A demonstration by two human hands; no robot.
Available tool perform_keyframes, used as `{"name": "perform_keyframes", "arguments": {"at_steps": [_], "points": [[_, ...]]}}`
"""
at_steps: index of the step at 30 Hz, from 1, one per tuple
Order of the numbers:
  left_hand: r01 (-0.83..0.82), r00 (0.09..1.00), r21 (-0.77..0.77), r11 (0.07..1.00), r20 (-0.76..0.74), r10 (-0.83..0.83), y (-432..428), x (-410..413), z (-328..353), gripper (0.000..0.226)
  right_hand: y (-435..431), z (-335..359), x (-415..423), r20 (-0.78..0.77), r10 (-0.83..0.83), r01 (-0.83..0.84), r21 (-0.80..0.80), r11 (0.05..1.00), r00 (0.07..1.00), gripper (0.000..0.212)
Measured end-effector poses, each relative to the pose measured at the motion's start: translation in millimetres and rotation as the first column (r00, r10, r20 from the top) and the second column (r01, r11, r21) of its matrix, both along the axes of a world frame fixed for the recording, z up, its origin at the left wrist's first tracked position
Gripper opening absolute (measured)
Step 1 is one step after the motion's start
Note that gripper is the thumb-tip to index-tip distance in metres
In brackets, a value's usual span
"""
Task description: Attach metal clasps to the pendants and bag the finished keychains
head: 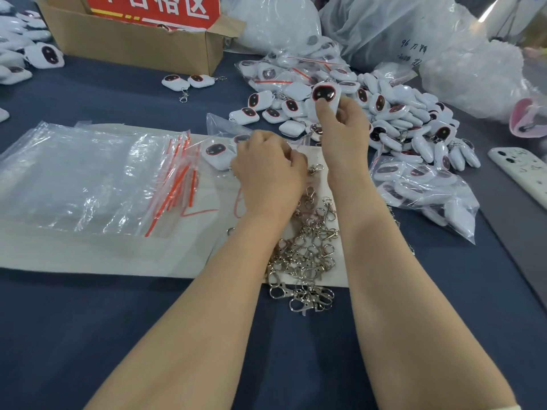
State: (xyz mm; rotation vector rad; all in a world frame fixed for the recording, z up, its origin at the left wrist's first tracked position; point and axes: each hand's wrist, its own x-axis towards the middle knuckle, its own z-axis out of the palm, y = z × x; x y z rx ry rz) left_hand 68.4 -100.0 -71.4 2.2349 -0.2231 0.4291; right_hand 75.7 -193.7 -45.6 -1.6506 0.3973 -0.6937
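Note:
My right hand (pixel 343 125) holds a white pendant (pixel 323 94) with a dark red-rimmed face upright, thumb pressed on its front. My left hand (pixel 266 167) is closed, fingers curled, beside a metal clasp (pixel 316 168) that pokes out at its fingertips; whether it grips the clasp I cannot tell. A white pendant (pixel 217 153) lies just left of that hand. A heap of metal clasps (pixel 307 253) lies between my forearms. Loose pendants (pixel 408 122) are piled to the right.
A stack of clear zip bags (pixel 97 179) with red seals lies at the left on white sheets. Filled bags of pendants (pixel 420 184) sit right. A cardboard box (pixel 133 37) stands at the back, a white phone (pixel 524 173) at the far right.

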Motion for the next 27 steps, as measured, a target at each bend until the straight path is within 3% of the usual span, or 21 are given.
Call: {"name": "perform_keyframes", "arguments": {"at_steps": [8,13,18,22,25,27], "points": [[-0.018,0.997,-0.221,0.975,-0.079,0.000,4,-4,6,0.010,5,14,-2,0.008,0.085,-0.083,0.308,0.948,0.996,0.028],[-0.089,0.990,-0.389,0.917,-0.136,0.038,4,-1,9,0.011,5,17,-8,-0.258,0.214,-0.201,0.075,0.977,0.942,0.035],[-0.141,0.982,-0.534,0.834,-0.183,0.048,5,2,9,0.010,-3,25,-13,-0.346,0.243,-0.273,-0.040,0.961,0.906,0.033],[-0.043,0.999,-0.526,0.849,-0.026,0.034,3,-2,11,0.010,3,27,-16,-0.496,0.323,-0.452,-0.163,0.877,0.806,0.005],[0.060,0.991,-0.457,0.888,0.136,0.003,0,-8,11,0.009,10,18,-12,-0.418,0.365,-0.438,-0.092,0.894,0.832,0.022],[0.089,0.984,-0.430,0.898,0.179,-0.011,-1,-8,11,0.010,13,12,-10,-0.307,0.398,-0.405,0.046,0.913,0.864,0.024]]}}
